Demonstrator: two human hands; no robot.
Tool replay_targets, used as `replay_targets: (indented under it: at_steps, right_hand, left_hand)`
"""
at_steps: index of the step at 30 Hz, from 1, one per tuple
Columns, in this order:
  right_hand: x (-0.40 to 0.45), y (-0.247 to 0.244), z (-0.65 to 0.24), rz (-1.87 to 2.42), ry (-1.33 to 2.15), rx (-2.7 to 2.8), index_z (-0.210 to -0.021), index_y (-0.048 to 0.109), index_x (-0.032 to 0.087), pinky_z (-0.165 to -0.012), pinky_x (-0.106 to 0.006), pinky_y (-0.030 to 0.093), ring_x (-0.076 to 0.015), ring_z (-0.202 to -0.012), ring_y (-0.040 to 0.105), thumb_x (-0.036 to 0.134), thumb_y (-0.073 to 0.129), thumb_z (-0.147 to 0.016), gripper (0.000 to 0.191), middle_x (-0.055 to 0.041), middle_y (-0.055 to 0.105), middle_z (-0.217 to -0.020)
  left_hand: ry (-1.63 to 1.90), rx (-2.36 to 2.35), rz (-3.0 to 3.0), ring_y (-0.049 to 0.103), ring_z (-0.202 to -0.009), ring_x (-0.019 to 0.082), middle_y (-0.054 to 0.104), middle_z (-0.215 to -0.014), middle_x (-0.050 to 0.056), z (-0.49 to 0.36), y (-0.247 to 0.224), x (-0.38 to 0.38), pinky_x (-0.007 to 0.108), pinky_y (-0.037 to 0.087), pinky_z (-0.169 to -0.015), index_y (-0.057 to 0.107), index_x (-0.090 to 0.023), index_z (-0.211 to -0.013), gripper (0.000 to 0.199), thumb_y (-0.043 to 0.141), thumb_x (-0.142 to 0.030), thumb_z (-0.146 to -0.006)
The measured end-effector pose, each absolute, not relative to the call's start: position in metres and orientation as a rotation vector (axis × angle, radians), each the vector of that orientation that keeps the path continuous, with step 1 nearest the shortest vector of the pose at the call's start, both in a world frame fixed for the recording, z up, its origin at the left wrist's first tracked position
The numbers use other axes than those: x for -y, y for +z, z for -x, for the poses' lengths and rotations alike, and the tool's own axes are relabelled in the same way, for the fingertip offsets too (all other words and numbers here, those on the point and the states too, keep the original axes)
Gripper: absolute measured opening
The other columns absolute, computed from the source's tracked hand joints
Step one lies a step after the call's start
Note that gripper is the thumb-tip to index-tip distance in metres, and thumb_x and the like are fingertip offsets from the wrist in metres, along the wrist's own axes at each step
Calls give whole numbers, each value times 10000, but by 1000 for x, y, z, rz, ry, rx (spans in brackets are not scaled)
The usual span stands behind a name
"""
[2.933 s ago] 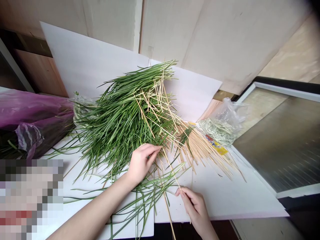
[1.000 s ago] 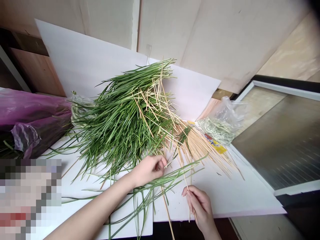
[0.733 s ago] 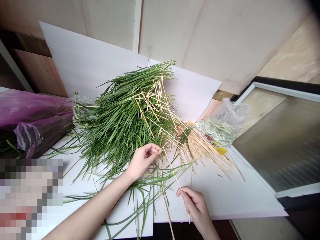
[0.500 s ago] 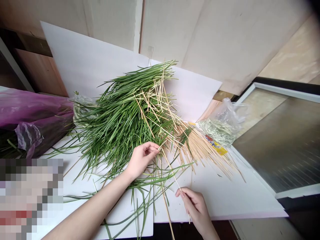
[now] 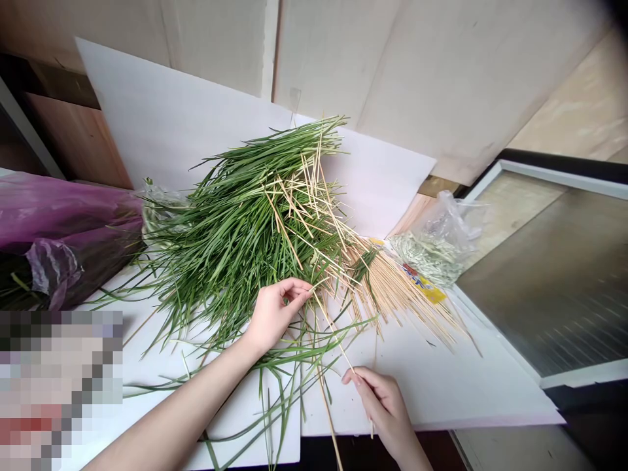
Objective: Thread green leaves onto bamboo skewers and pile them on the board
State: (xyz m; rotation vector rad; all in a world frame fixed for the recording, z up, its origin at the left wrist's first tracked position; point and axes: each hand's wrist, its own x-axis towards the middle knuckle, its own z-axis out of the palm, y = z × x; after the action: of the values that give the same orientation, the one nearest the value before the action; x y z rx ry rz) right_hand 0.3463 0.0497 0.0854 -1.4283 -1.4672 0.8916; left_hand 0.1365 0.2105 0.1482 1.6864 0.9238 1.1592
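Observation:
My left hand [image 5: 275, 313] is closed in a pinch at the upper end of a thin bamboo skewer [image 5: 338, 339], where a pale green stalk end pokes out past the fingertips. Lower down, the fingers of my right hand [image 5: 385, 407] are wrapped round the same skewer, which slants between the two hands. Long flat green leaves, like garlic chives [image 5: 230, 229], form a big heap behind my left hand. Pale skewers with bits of stalk [image 5: 309, 186] lie on top of the heap. Loose leaves [image 5: 289, 386] trail over the white board below my hands.
A fan of bamboo skewers [image 5: 407, 297] lies to the right, near a clear plastic bag [image 5: 432, 242] of pale green strips. Purple plastic bags [image 5: 73, 209] stand on the left. A white board [image 5: 196, 111] leans on the wall behind; a framed glass panel [image 5: 549, 281] is at right.
Both hands keep nearly the same place and hold. The stalk end at my left fingertips now sticks out further to the right, and the view has shifted slightly.

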Motion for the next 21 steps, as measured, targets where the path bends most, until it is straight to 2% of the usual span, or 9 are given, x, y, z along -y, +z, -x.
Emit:
replay_targets:
  at_steps: [21]
  right_hand:
    - [-49,86,-347,1426,881,1478,-864,703,169,-506,-284,178,-132,-498,265,453,464,-1044,412,61,235,-589]
  left_hand:
    - [1167,-935,-1713,671,-791,184,762,-873,49,-137,146,-211,291,499,-751,750,-174,-936,231,647,-372,-875]
